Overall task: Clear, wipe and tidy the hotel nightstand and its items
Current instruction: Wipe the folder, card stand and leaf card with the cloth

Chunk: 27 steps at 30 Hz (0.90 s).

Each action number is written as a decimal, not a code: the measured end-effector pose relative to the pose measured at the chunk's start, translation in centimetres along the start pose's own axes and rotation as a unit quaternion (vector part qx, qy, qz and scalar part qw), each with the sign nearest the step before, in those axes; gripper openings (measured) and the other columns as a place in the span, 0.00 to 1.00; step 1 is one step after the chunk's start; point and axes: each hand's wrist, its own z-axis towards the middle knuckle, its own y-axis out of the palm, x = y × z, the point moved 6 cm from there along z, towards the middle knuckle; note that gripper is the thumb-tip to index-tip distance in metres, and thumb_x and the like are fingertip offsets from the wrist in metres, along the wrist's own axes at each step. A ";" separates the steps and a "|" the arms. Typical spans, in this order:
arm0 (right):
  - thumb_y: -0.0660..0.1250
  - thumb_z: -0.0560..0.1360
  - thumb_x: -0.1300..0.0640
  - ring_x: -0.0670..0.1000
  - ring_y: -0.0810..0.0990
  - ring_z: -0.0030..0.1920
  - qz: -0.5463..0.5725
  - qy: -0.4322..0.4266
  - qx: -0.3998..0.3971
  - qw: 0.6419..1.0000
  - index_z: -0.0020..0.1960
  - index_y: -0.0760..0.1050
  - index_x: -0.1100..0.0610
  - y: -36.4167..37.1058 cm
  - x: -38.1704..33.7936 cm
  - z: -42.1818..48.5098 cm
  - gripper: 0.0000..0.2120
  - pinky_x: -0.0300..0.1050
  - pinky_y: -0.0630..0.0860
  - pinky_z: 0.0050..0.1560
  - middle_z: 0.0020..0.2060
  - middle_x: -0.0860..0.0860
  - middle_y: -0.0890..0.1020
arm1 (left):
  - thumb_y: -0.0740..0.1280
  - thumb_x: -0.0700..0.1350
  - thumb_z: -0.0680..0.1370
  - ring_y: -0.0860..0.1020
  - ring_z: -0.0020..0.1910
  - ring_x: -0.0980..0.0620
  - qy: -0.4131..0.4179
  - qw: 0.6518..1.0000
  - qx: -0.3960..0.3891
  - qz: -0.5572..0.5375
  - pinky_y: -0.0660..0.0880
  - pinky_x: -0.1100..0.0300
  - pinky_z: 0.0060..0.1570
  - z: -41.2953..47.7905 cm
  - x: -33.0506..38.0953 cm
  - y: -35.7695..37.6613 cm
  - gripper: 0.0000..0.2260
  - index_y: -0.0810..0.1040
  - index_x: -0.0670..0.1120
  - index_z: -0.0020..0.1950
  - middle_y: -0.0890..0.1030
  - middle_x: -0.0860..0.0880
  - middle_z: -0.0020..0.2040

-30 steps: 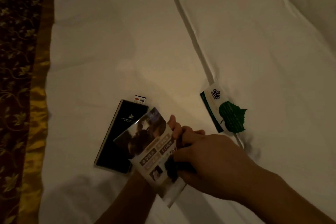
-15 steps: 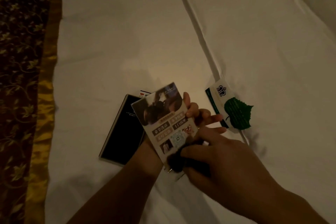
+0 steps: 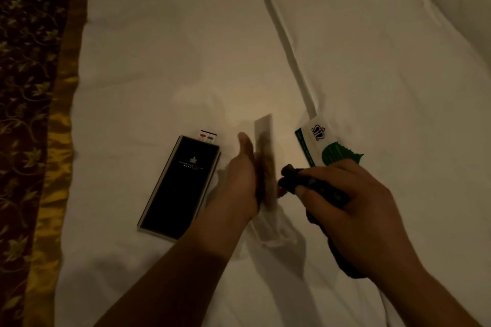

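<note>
Head view, left hand [image 3: 240,183] holding card [image 3: 264,164] edge-on, right hand [image 3: 353,210] gripping cloth [image 3: 316,186]

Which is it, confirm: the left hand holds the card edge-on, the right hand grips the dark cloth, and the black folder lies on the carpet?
Wrong on one point. The head view shows the black folder lying on the white bed sheet, not the carpet. The rest stands.

Dim, warm yellowish light overall. Brightest patch is mid-frame on the white bed sheet [image 3: 265,66], fading to murky grey toward the far corners and near edge. Left hand [image 3: 243,180] and the card [image 3: 264,141] it holds are motion-blurred; print on the card unreadable. Right hand [image 3: 353,210] sharper, its dark cloth [image 3: 316,184] nearly black w/ no detail. Soft shadows under both forearms. Wide-angle bend at the edges; patterned runner [image 3: 29,114] at left is underexposed.
</note>
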 end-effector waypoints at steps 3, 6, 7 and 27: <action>0.72 0.70 0.50 0.45 0.81 0.37 0.110 0.053 0.031 0.992 0.46 0.81 0.35 -0.3 1.4 -0.1 0.10 0.45 0.77 0.39 0.40 0.44 0.80 | 0.50 0.74 0.75 0.84 0.36 0.48 0.064 0.994 0.073 0.050 0.76 0.57 0.33 -0.2 1.1 -0.9 0.32 0.82 0.52 0.42 0.86 0.48 0.35; 0.72 0.70 0.51 0.49 0.82 0.33 0.178 0.091 0.050 0.979 0.45 0.82 0.36 -0.7 2.3 -0.3 0.09 0.43 0.76 0.33 0.38 0.49 0.82 | 0.51 0.73 0.76 0.85 0.41 0.47 0.102 0.987 0.062 0.103 0.80 0.55 0.38 -0.4 1.8 -0.9 0.32 0.84 0.51 0.46 0.87 0.48 0.40; 0.72 0.70 0.51 0.49 0.82 0.31 0.192 0.098 0.058 0.975 0.45 0.82 0.37 -0.9 2.5 -0.4 0.09 0.40 0.75 0.30 0.38 0.49 0.83 | 0.53 0.71 0.76 0.86 0.43 0.46 0.109 0.987 0.052 0.104 0.81 0.53 0.40 -0.3 1.8 -0.9 0.31 0.85 0.49 0.46 0.88 0.47 0.42; 0.65 0.71 0.40 0.46 0.79 0.38 -0.168 -0.068 -0.058 0.982 0.55 0.80 0.41 -0.7 -0.3 0.4 0.15 0.37 0.77 0.30 0.45 0.42 0.75 | 0.58 0.70 0.68 0.86 0.48 0.42 0.258 0.965 0.024 0.045 0.84 0.45 0.46 -2.6 5.3 -1.3 0.35 0.82 0.43 0.57 0.87 0.42 0.48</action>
